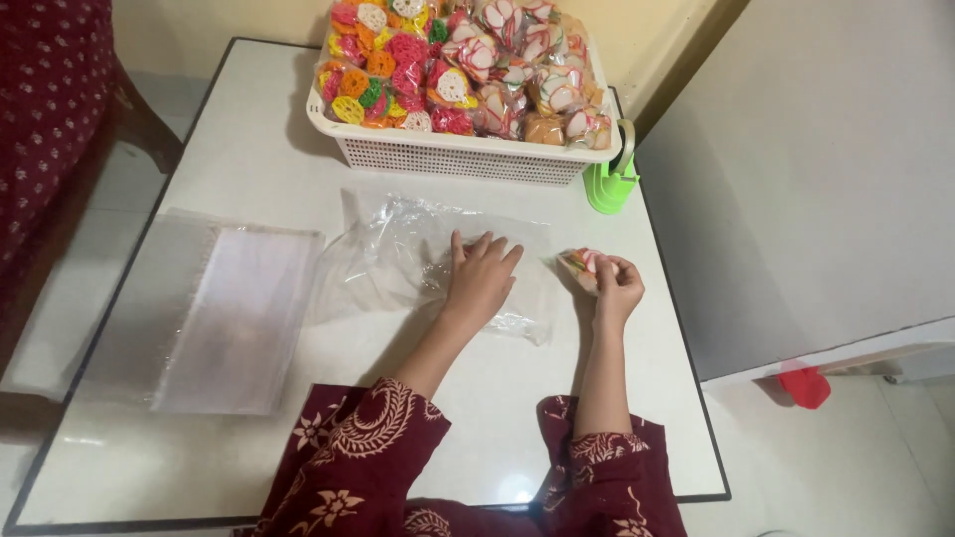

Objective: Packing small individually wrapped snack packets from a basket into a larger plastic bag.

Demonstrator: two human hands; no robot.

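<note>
White tabletop (249, 159) fills most of the frame, with a white basket (458, 154) of bagged, bright-coloured snack wheels at upper centre and a green tape dispenser (609, 184) touching its right end. At centre, I see the left hand (480, 278) lying flat, fingers spread and holding nothing, pressed on a crumpled clear plastic bag (398, 254). Just right of it, the right hand (617, 290) is closed in a pinch on a small snack packet (580, 267), which sticks out to the upper left of the fingertips and sits low over the bag's right edge; whether it touches the table I cannot tell.

I judge the packet light and crackly, its contents brittle, so a gentle hold at the gathered plastic end would suit better than a squeeze across the middle. The clear bag looks thin, limp and slippery, best kept down under a flat palm. A stack of flat clear bags (239, 318) lies at left, well apart from both hands.
</note>
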